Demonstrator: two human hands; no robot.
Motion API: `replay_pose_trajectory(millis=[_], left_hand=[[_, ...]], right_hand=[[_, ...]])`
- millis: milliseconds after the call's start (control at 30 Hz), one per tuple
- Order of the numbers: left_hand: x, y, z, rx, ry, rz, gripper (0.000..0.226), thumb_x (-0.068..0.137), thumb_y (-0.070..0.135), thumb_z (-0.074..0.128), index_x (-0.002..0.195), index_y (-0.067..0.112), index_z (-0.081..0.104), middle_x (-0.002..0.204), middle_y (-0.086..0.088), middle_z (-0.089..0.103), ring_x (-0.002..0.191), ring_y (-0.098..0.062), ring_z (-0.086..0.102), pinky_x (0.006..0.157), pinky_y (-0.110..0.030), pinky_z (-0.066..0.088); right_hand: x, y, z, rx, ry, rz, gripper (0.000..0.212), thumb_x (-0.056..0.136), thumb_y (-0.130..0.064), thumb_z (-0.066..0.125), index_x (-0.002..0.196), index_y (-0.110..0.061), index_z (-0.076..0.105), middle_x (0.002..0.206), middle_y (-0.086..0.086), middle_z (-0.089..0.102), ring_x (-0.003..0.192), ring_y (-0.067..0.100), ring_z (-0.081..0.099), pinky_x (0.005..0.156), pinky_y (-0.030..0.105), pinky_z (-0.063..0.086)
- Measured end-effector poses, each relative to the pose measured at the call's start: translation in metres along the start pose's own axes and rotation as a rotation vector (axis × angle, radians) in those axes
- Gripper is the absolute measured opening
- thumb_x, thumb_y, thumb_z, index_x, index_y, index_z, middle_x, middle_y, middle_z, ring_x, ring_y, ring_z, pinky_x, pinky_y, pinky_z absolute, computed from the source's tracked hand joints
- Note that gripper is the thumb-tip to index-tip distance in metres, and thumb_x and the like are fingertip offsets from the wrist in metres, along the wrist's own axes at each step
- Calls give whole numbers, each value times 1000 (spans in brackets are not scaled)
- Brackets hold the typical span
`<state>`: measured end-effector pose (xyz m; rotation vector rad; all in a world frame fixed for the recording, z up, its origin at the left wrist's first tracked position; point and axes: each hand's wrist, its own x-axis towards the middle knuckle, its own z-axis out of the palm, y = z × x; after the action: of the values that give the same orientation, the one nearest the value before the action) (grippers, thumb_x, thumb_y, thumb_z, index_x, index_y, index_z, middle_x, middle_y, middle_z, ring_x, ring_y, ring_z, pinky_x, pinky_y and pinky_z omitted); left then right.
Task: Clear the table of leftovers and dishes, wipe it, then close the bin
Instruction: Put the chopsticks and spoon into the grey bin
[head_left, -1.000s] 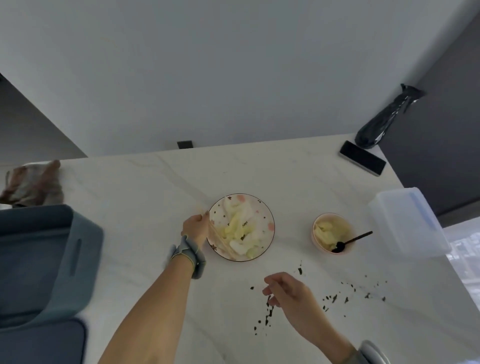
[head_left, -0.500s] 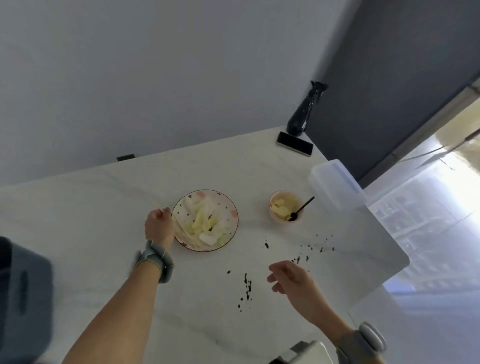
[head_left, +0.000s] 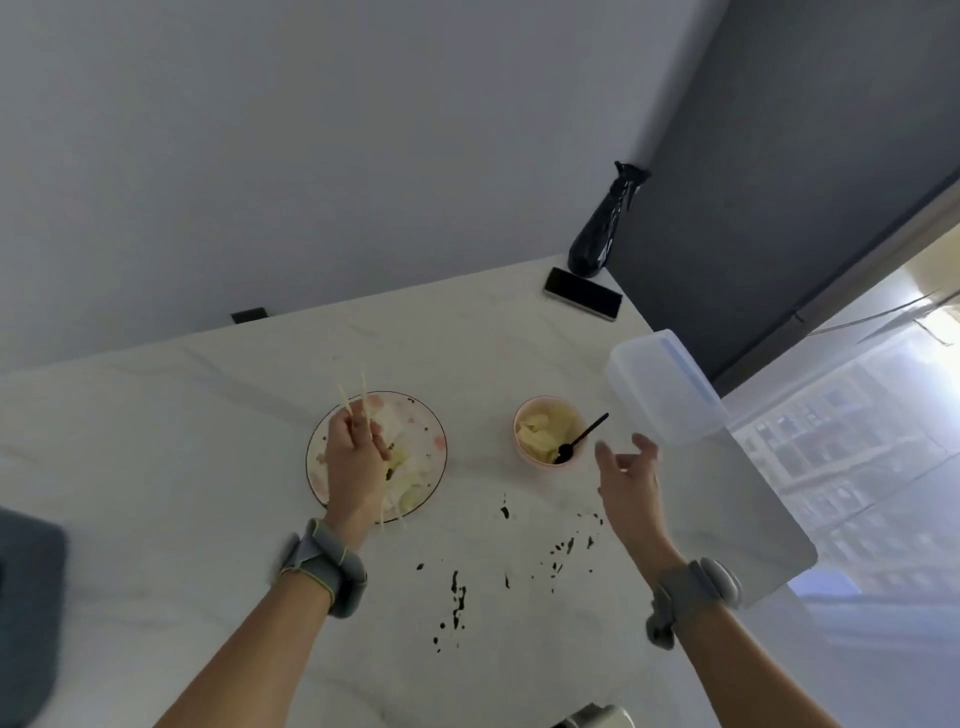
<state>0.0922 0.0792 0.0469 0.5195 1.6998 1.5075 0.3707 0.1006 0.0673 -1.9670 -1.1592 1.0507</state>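
The left hand (head_left: 356, 457) grips chopsticks (head_left: 363, 396) above the patterned plate (head_left: 437, 415) of leftovers (head_left: 410, 467) on the counter (head_left: 208, 467). To the right of the plate, the right hand (head_left: 626, 475) hovers with fingers spread beside the pink bowl (head_left: 522, 415) holding a black spoon (head_left: 587, 434).

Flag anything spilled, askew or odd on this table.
A scatter of dark specks lies across the white marble table, on the near side of the round floral plate and small pink bowl; it looks spilled. Nothing else stands out.
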Motion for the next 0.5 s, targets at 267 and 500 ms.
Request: replay_pose_trajectory(millis=[267,500], left_hand=[[-42,-8,76,-455,-117,-517,23,106,23,42,108,9,61,77,-3,53,66,-16,51,65,-30,42],[-52,-22,87,-504,-176,-699,15,99,-3,52,111,4,57,101,-12,71,83,-26,74,71,-39,63]], right_hand=[[103,6,4,-423,-151,-76,57,99,-51,39,147,-19,35,131,15,56,110,34,58,75,33,38],[112,13,-11,-486,-202,-421,17,98,-21,54,92,-17,70,93,1,64,83,24,62,64,29,41]])
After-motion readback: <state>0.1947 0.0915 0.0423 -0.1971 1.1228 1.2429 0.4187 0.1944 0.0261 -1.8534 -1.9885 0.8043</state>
